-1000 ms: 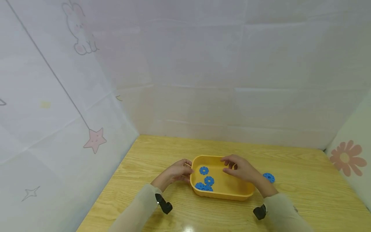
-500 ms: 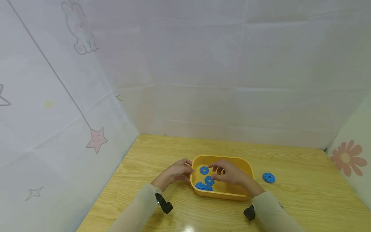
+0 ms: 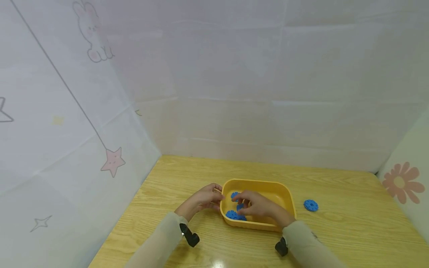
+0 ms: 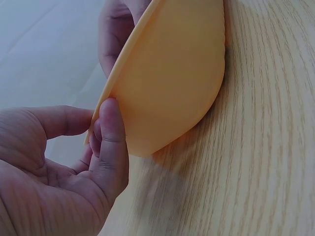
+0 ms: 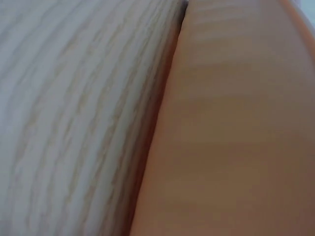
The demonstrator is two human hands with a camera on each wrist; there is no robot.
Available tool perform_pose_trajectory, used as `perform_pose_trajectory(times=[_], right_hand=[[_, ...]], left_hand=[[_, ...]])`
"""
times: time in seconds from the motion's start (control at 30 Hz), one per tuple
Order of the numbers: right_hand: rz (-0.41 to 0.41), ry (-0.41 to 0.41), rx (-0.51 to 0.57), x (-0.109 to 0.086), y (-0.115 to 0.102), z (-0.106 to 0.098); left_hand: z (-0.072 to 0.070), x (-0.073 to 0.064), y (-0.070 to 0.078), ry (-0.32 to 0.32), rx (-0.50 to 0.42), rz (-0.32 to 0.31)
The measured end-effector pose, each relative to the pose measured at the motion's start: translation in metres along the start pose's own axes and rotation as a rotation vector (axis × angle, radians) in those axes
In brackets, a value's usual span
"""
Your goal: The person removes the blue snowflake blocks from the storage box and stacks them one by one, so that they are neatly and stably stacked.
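Note:
My left hand (image 3: pixel 205 197) grips the left rim of a yellow plastic tray (image 3: pixel 273 193). In the left wrist view, the thumb and fingers of that hand pinch the tray's wall (image 4: pixel 172 78) from both sides. Inside the tray, at its left end, lie several blue snowflake-shaped discs (image 3: pixel 231 214), some overlapping. My right hand (image 3: pixel 258 205) reaches over them with its fingers loosely bent and pointing down, partly covering the middle and back discs. No disc shows between its fingers. The right wrist view holds only the tray's outer side (image 5: pixel 221 123) and wood.
To the right of the tray, a small pile of blue discs (image 3: pixel 311 205) lies on the wooden table (image 3: pixel 352 223). White fabric walls (image 3: pixel 218 74) with printed drawings stand behind and at both sides.
My right hand has moved left across the tray, from its right half to over the discs at the left end. My left hand keeps its hold on the rim.

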State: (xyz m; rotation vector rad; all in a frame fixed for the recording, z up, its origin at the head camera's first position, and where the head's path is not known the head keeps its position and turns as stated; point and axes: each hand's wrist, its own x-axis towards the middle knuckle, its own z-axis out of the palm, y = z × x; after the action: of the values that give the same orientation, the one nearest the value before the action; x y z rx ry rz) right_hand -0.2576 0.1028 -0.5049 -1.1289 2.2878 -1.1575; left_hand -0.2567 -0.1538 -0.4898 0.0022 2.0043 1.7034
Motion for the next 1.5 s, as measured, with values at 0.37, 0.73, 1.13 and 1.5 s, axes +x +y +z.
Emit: perform_pose_trajectory(times=[0.37,0.73,1.13,1.5], right_hand=[[0.041,-0.080,0.020,0.011,-0.001,0.006],[0.023,-0.147,-0.085,0.017,-0.002,0.010],[-0.002,-0.152,-0.234,0.020,-0.003,0.013],[0.059,-0.141,-0.262,0.023,-0.003,0.016]], left_hand=[[0.000,0.002,-0.001,-0.014,-0.009,0.005],[0.001,0.002,0.000,-0.019,-0.012,0.015],[0.001,0.000,-0.001,-0.011,-0.014,0.015],[0.001,0.000,0.000,-0.012,-0.014,0.012]])
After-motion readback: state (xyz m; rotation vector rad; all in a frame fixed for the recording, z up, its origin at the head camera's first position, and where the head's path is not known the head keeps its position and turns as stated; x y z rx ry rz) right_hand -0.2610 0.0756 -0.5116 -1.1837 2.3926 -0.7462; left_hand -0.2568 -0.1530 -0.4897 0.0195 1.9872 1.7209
